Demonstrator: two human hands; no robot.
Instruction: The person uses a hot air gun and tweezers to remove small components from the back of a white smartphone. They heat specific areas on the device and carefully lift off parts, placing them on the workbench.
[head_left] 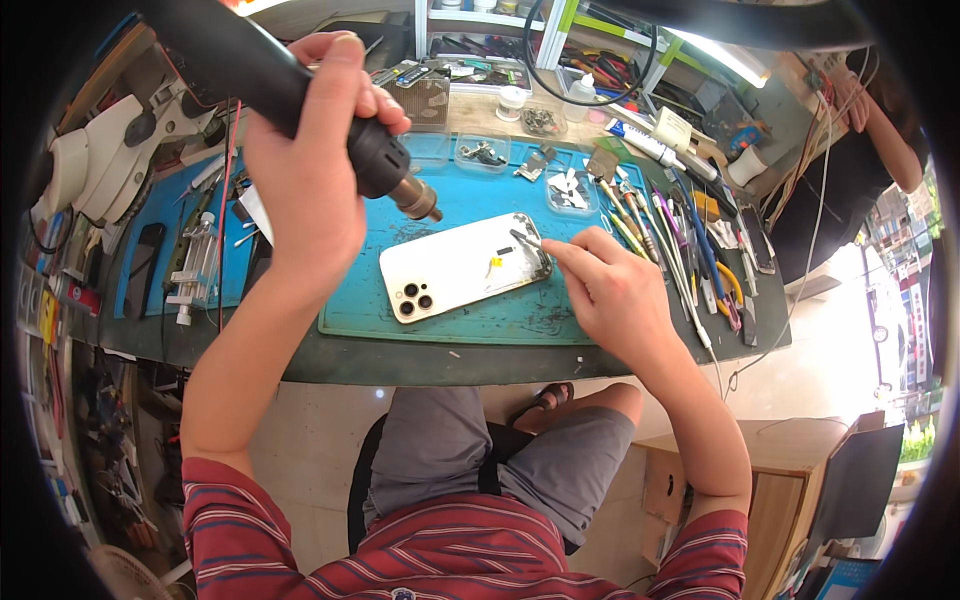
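My left hand (310, 170) is wrapped round a black hot air gun (270, 75), raised over the bench. Its metal nozzle points down toward the far side of a white smartphone (450, 275) and stays apart from it. The phone lies back up, its three-lens camera (411, 299) at the near left. Around its right end the back looks broken, with dark patches and a small yellow bit (495, 264). My right hand (615, 290) is closed in a pinch at that end, by a small dark strip (524, 238); whatever is between the fingertips is too small to make out.
Under the phone lies a blue work mat (350, 318). Clear plastic boxes (571, 190) of small parts stand behind it. Several tools and pliers (728, 282) crowd the right side. A white microscope (105, 160) stands at left. Another person's arm (885, 130) shows at far right.
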